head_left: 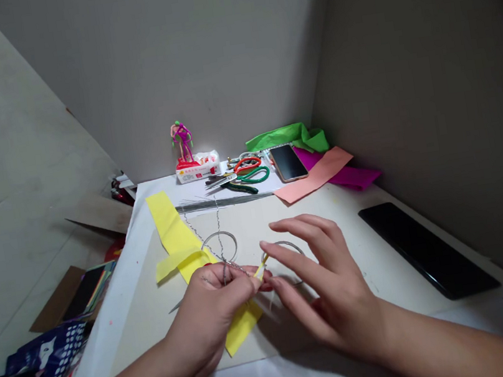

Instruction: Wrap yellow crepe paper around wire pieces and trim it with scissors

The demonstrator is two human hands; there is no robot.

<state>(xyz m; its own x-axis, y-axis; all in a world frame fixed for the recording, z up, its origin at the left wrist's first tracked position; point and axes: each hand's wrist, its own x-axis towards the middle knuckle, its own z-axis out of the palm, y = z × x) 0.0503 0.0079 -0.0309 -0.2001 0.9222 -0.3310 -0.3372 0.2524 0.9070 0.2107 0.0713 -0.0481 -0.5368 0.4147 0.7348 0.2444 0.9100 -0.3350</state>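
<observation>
The left hand point(207, 302) is closed and pinches a strip of yellow crepe paper point(242, 327) together with a thin wire point(219, 238) between its thumb and fingers. The right hand point(327, 284) is half open, with the fingers spread just beside this pinch; maybe they touch the paper, but it is hard to see. A wire loop point(283, 246) lies just beyond these fingers, and farther ahead of the hands are red-handled scissors point(247, 165) and a phone point(288, 162).

The left hand point(205, 305) hides exactly where the thin silver wire point(219, 232) meets the yellow crepe-paper strip point(173, 235).
</observation>
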